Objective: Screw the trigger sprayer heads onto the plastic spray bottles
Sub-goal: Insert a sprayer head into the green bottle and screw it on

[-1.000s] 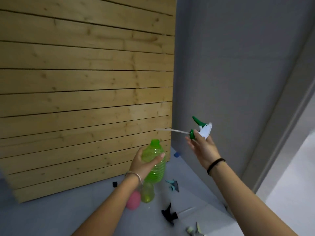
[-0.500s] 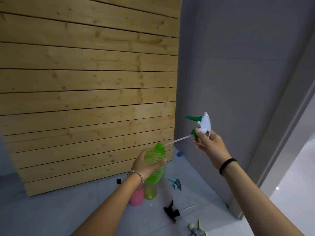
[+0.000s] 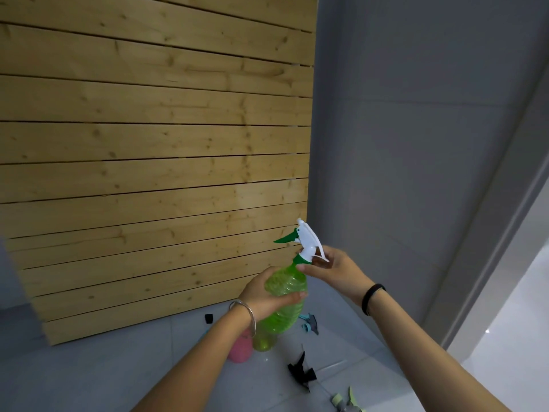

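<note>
Green collar seated on bottle neck, threading step in hand

Green translucent spray bottle (image 3: pixel 285 292) is held up off the floor, tilted, neck leaning up and to the right. Left hand (image 3: pixel 264 295) wraps its shoulder from behind, fingers (image 3: pixel 292 297) curled round the front and clamped on the ribbed body. White trigger sprayer head (image 3: pixel 307 242) sits on top of the bottle, its green collar (image 3: pixel 300 260) at the neck, green nozzle pointing away toward the wooden slat wall (image 3: pixel 154 162). Right hand (image 3: pixel 335 273) is just right of the bottle neck, thumb and fingertips pinched on the collar.

Dip tube not visible; I judge it is inside the bottle. Cannot tell whether the threads have caught.

Below the bottle, on the grey floor (image 3: pixel 89 367): a pink bottle (image 3: pixel 240 352) and a second green bottle (image 3: pixel 264 340), both partly hidden by the left forearm. Lower right of the held bottle lie loose heads: a teal one (image 3: pixel 309 322), a black one (image 3: pixel 301 373), and a pale green one (image 3: pixel 346 401) at the frame edge. A small black piece (image 3: pixel 208 318) lies by the foot of the wall.

Risks, as judgement:
- The head looks canted relative to the neck; turning it so could cross-thread the collar.
- The body is thin plastic; a hard squeeze may deform the neck and let the collar skip.
- The left hand grips high while the base hangs free, so twisting force may spin the bottle instead of the collar.
</note>
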Demonstrator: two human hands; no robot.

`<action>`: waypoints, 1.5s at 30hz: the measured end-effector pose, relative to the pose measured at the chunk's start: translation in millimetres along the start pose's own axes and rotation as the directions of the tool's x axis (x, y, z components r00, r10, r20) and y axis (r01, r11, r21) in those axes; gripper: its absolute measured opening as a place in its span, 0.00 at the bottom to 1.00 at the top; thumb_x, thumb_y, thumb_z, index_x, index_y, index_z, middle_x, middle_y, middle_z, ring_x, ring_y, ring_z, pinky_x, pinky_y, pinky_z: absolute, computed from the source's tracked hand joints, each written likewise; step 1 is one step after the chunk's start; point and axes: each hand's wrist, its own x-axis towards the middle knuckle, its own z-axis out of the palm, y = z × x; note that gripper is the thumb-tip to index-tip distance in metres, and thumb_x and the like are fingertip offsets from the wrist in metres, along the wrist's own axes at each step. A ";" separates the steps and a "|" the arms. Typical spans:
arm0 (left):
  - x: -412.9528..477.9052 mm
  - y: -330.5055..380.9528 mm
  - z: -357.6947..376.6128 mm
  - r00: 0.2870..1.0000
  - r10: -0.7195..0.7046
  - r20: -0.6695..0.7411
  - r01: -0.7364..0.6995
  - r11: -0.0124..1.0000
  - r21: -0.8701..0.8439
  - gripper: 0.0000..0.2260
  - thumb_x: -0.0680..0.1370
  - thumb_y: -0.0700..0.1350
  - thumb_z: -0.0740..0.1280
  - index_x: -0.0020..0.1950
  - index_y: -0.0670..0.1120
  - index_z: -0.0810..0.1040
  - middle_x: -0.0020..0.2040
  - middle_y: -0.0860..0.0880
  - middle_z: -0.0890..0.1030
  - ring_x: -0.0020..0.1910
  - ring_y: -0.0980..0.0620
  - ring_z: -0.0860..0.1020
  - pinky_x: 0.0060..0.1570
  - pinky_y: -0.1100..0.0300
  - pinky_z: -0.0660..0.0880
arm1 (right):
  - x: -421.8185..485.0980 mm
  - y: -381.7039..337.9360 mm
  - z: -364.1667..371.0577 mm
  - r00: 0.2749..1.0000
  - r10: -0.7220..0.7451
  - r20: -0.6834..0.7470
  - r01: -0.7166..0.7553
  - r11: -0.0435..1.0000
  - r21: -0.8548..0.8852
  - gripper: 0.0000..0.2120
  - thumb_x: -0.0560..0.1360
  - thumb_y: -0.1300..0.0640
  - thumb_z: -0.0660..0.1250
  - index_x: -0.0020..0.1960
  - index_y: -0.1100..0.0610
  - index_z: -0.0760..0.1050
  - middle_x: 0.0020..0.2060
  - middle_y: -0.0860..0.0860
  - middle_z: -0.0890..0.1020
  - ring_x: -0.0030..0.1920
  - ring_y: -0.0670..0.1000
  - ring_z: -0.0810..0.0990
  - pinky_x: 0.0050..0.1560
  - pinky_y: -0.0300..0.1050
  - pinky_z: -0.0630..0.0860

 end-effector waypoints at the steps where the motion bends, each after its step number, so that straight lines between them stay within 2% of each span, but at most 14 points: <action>1: -0.1 -0.4 -0.9 1.000 -0.012 0.020 0.012 1.000 -0.003 0.28 0.54 0.63 0.77 0.51 0.59 0.78 0.48 0.58 0.84 0.49 0.58 0.81 0.54 0.56 0.78 | -0.1 0.6 -0.2 1.000 -0.005 0.021 0.005 1.000 -0.012 0.12 0.72 0.57 0.72 0.53 0.61 0.79 0.51 0.58 0.85 0.53 0.54 0.83 0.55 0.40 0.77; 5: -0.8 -2.6 -5.8 0.994 -0.053 0.098 0.057 0.998 -0.037 0.29 0.53 0.63 0.78 0.53 0.59 0.79 0.50 0.57 0.85 0.50 0.57 0.82 0.55 0.56 0.79 | 1.1 1.5 -2.8 0.993 -0.013 0.115 0.015 1.000 -0.019 0.11 0.72 0.59 0.71 0.53 0.61 0.79 0.51 0.57 0.85 0.52 0.51 0.84 0.52 0.37 0.78; 9: -3.7 2.7 -12.4 0.981 -0.079 0.179 0.090 0.994 -0.055 0.27 0.51 0.66 0.78 0.48 0.63 0.81 0.45 0.60 0.85 0.44 0.62 0.83 0.43 0.66 0.78 | 3.9 -0.3 -4.6 0.985 -0.023 0.172 0.018 0.999 0.032 0.09 0.72 0.60 0.71 0.52 0.58 0.80 0.50 0.54 0.85 0.50 0.48 0.84 0.51 0.36 0.78; 14: -6.2 11.2 -9.4 0.972 -0.074 0.223 0.097 0.991 -0.095 0.28 0.54 0.66 0.76 0.51 0.58 0.82 0.47 0.56 0.86 0.46 0.58 0.84 0.44 0.64 0.78 | 5.6 4.2 -7.1 0.995 -0.040 0.088 0.042 0.999 -0.012 0.12 0.71 0.57 0.73 0.52 0.61 0.79 0.48 0.55 0.86 0.48 0.46 0.84 0.49 0.35 0.78; 17: -6.2 16.6 -9.6 0.975 -0.071 0.211 0.101 0.985 -0.137 0.29 0.55 0.67 0.76 0.52 0.55 0.81 0.45 0.56 0.86 0.44 0.59 0.84 0.39 0.68 0.77 | 6.0 6.3 -7.7 0.998 -0.059 0.038 0.059 0.998 0.005 0.10 0.72 0.56 0.72 0.50 0.60 0.80 0.44 0.52 0.86 0.46 0.44 0.83 0.47 0.34 0.77; 19: -5.0 18.4 -11.8 0.970 -0.060 0.236 0.093 0.987 -0.130 0.30 0.56 0.66 0.76 0.54 0.55 0.79 0.46 0.56 0.86 0.45 0.59 0.84 0.41 0.67 0.78 | 5.2 8.2 -11.0 0.999 -0.049 0.010 0.048 0.996 0.072 0.07 0.72 0.56 0.71 0.49 0.54 0.79 0.43 0.47 0.86 0.47 0.44 0.84 0.50 0.35 0.77; 22: -2.7 19.8 -15.6 0.956 -0.049 0.289 0.094 0.985 -0.144 0.32 0.55 0.60 0.76 0.57 0.55 0.76 0.54 0.52 0.83 0.52 0.54 0.82 0.52 0.58 0.79 | 4.9 9.9 -20.6 0.999 -0.040 -0.019 0.043 0.980 0.195 0.05 0.73 0.58 0.71 0.48 0.52 0.80 0.48 0.48 0.86 0.51 0.48 0.84 0.56 0.41 0.78; 25: -1.0 18.4 -19.6 0.972 -0.059 0.227 0.107 0.973 -0.204 0.37 0.55 0.59 0.77 0.62 0.51 0.75 0.57 0.47 0.82 0.54 0.47 0.82 0.57 0.49 0.78 | 5.8 10.4 -23.8 0.999 -0.044 -0.025 0.048 0.974 0.223 0.02 0.73 0.58 0.71 0.44 0.53 0.82 0.55 0.51 0.83 0.52 0.50 0.84 0.58 0.44 0.78; 29: -1.0 16.7 -16.2 0.984 -0.104 0.147 0.134 0.968 -0.214 0.34 0.55 0.61 0.77 0.58 0.53 0.76 0.57 0.47 0.82 0.52 0.48 0.83 0.54 0.48 0.80 | 8.2 16.1 -19.3 0.995 -0.039 -0.094 0.057 0.978 0.202 0.04 0.73 0.60 0.70 0.48 0.57 0.80 0.44 0.49 0.85 0.48 0.49 0.84 0.59 0.49 0.78; 32: 5.3 14.6 -17.4 0.989 -0.149 0.005 0.143 0.933 -0.332 0.37 0.55 0.64 0.77 0.59 0.49 0.79 0.55 0.47 0.83 0.53 0.49 0.82 0.57 0.50 0.78 | 9.8 15.8 -19.0 0.992 -0.020 -0.124 0.046 0.976 0.211 0.07 0.73 0.60 0.71 0.51 0.59 0.79 0.43 0.50 0.85 0.48 0.50 0.82 0.60 0.55 0.76; 36: 8.5 15.9 -22.2 0.972 -0.234 0.004 0.214 0.881 -0.422 0.33 0.55 0.68 0.72 0.51 0.46 0.83 0.48 0.47 0.86 0.49 0.50 0.84 0.56 0.54 0.78 | 14.0 10.5 -11.8 0.985 -0.055 -0.165 0.089 0.974 0.206 0.09 0.71 0.59 0.72 0.51 0.54 0.79 0.44 0.48 0.85 0.48 0.47 0.83 0.51 0.39 0.78; 39: 11.7 17.2 -23.5 0.977 -0.190 -0.094 0.130 0.887 -0.443 0.29 0.57 0.70 0.70 0.48 0.50 0.84 0.48 0.49 0.86 0.50 0.50 0.84 0.58 0.49 0.77 | 14.6 8.8 -9.9 0.989 -0.045 -0.144 0.072 0.979 0.190 0.07 0.71 0.58 0.73 0.49 0.54 0.80 0.41 0.47 0.86 0.44 0.44 0.84 0.46 0.34 0.77; 42: 15.6 19.1 -28.8 0.965 -0.228 -0.127 0.137 0.857 -0.497 0.33 0.66 0.70 0.62 0.61 0.50 0.79 0.59 0.46 0.82 0.57 0.46 0.80 0.61 0.44 0.74 | 15.0 8.8 -5.3 0.992 -0.040 -0.116 0.062 0.979 0.192 0.05 0.71 0.59 0.72 0.46 0.53 0.79 0.34 0.43 0.84 0.37 0.39 0.82 0.39 0.29 0.75; 45: 15.1 16.4 -29.7 0.933 -0.359 0.026 0.317 0.784 -0.533 0.35 0.70 0.72 0.54 0.65 0.49 0.74 0.58 0.42 0.81 0.54 0.42 0.81 0.49 0.44 0.80 | 15.6 8.0 -2.9 0.990 -0.050 -0.134 0.075 0.979 0.191 0.05 0.72 0.59 0.72 0.44 0.51 0.80 0.37 0.42 0.85 0.37 0.38 0.82 0.39 0.29 0.75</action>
